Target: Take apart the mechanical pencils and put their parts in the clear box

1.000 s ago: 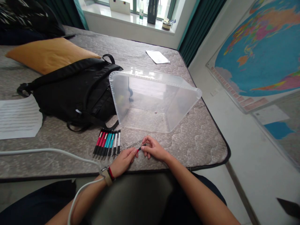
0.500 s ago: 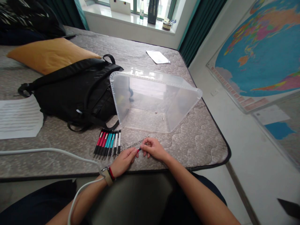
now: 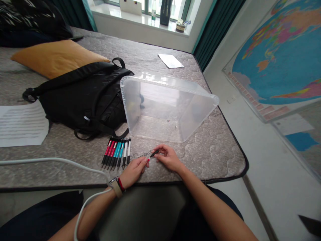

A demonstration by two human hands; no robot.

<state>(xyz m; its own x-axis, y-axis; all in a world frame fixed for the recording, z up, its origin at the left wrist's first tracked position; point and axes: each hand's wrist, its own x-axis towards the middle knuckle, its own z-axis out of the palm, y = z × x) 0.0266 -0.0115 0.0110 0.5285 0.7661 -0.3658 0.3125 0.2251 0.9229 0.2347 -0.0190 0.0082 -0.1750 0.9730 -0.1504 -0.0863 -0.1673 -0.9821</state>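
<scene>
A pen (image 3: 153, 154) with a red barrel and a black end is held between my two hands over the front of the mattress. My left hand (image 3: 134, 171) is closed on the red part, which mostly disappears under the fingers. With thumb and fingers, my right hand (image 3: 168, 157) pinches the black end. I cannot tell whether the two parts are joined. Left of my hands, several pens (image 3: 116, 154) lie side by side in a row, with red, blue and white barrels and black grips.
A clear plastic bin (image 3: 160, 132) lies on its side behind my hands, with small bits showing through it. To its left are a black backpack (image 3: 82, 100), a yellow pillow (image 3: 57, 58) and a printed sheet (image 3: 22, 125). A white cable (image 3: 62, 161) crosses my left forearm.
My right fingers have opened out and shifted slightly, and more of the pen's black end shows between the hands. My left hand keeps its hold on the red part.
</scene>
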